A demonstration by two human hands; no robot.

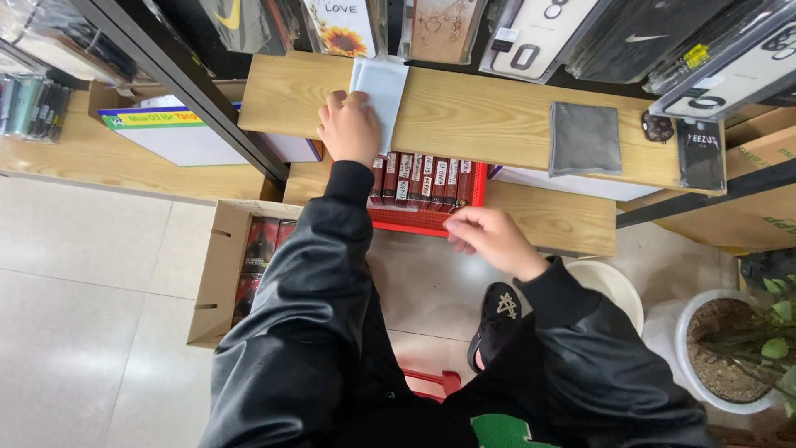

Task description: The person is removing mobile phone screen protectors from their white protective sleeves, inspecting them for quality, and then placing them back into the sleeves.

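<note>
My left hand (348,127) rests on the wooden shelf (473,112), with its fingers pressed on the left edge of a pale flat packet (383,87) that lies there. My right hand (489,238) hovers lower down, over the front rim of a red basket (414,222), its fingers pinched together; I cannot make out anything between them. The basket holds a row of dark red slim boxes (423,181) standing on edge. Both arms wear black jacket sleeves.
A grey cloth (585,138) and a small dark packet (701,155) lie further right on the shelf. A cardboard box (222,274) with dark red packs stands on the tiled floor at left. Phone cases hang above. A white potted plant (734,348) stands at right.
</note>
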